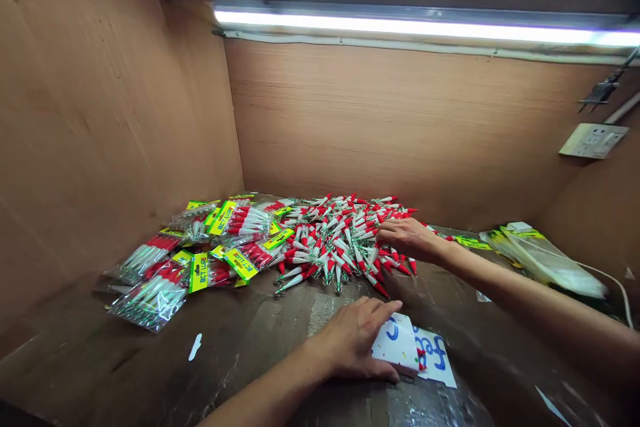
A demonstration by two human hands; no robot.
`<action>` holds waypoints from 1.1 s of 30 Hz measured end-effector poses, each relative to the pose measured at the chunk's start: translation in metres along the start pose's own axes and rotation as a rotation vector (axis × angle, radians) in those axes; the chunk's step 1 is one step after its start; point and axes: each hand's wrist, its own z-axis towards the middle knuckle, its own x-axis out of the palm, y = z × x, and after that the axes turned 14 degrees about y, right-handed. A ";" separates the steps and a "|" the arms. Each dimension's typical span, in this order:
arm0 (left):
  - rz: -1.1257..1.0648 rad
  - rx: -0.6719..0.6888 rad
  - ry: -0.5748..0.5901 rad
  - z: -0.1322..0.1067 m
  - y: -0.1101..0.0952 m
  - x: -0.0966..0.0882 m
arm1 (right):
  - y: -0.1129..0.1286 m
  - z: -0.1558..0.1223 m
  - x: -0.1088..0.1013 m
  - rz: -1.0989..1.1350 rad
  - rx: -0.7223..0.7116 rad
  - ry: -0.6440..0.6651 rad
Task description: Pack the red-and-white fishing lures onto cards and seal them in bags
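A heap of loose red-and-white floats lies at the back of the brown work surface. My right hand rests on the heap's right edge, fingers curled down among the floats; what they hold is hidden. My left hand lies flat in front, fingers together, pressing on a white card with blue writing. To the left, several clear bags of floats with yellow-green labels are piled up.
Wooden walls close in the booth on the left, back and right. A lit tube lamp runs overhead. A power socket hangs on the right wall. Empty clear bags and a white cable lie at the right.
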 end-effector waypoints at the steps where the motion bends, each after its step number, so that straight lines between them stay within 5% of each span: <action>1: -0.003 -0.006 0.002 0.000 0.000 -0.001 | 0.008 -0.014 0.000 0.049 0.059 -0.018; 9: -0.036 0.035 -0.043 0.004 0.005 0.001 | 0.071 -0.149 0.007 0.232 0.348 -0.248; 15: -0.002 0.011 -0.058 0.007 0.011 0.003 | 0.106 -0.195 0.021 0.192 0.410 -0.324; 18: 0.013 0.013 -0.064 0.009 0.012 0.004 | 0.113 -0.200 0.025 0.194 0.420 -0.339; 22: 0.007 -0.010 -0.061 0.012 0.008 0.003 | 0.121 -0.199 0.033 0.382 0.564 -0.179; 28: -0.003 0.004 -0.072 0.013 0.001 0.002 | 0.147 -0.156 0.038 0.673 0.680 -0.012; 33: -0.029 0.026 -0.072 0.012 -0.001 0.005 | 0.147 -0.122 0.031 0.691 0.524 0.033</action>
